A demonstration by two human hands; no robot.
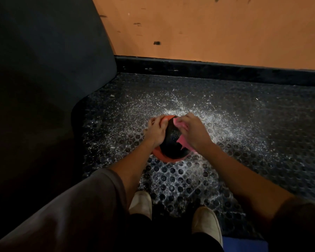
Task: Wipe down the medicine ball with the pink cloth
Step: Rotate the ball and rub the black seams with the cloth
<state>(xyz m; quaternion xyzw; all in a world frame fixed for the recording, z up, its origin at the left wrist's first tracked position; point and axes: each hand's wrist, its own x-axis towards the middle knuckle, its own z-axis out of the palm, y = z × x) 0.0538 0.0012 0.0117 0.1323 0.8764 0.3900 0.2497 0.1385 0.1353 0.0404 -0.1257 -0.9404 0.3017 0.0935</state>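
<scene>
Medicine ball: round, black textured rubber with orange panels, resting on the studded black rubber floor, just ahead of 2 pale shoes.
Pink cloth: soft crumpled fabric on the ball's upper right, 1 corner hanging down its side.
Left hand: arm reaching down; grip curled over the ball's upper left, holding it steady.
Right hand: back of the hand up, over the cloth; grip bunched on the fabric, pressing it to the ball.
Step in hand: wiping the ball's right face, by my reading.
Doing it well: brace the ball firmly with the left, sweep in overlapping strokes, then roll it so the underside and left side get covered; tuck in the loose corner.
Behind the ball: scuffed orange wall.
</scene>
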